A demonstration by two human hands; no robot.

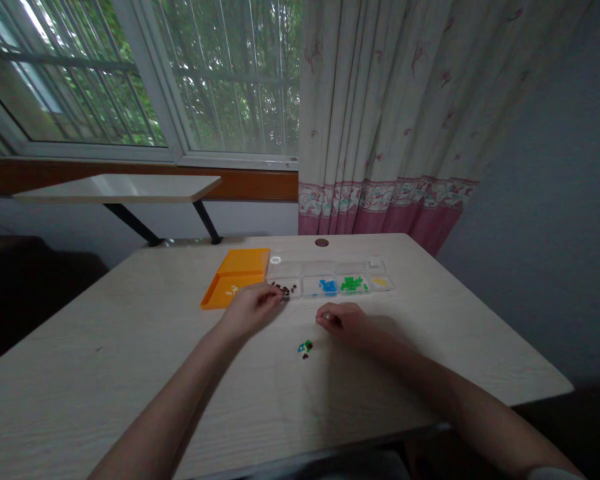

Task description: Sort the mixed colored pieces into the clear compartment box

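My left hand reaches to the near edge of the compartment of small brown pieces. Its fingertips are pinched together; what they hold, if anything, is too small to tell. Closer to the middle, my right hand hovers over or rests on the table with its fingers curled closed, their contents not clear. Between and nearer to me lies a little cluster of blue, green and brown pieces, with a brown piece just below it. Blue pieces, green pieces and yellow pieces fill other compartments.
The clear plastic box lies with its lid folded back. Left of it is an open orange case with pale pieces. A raised shelf stands at the back left of the table. Curtains hang behind.
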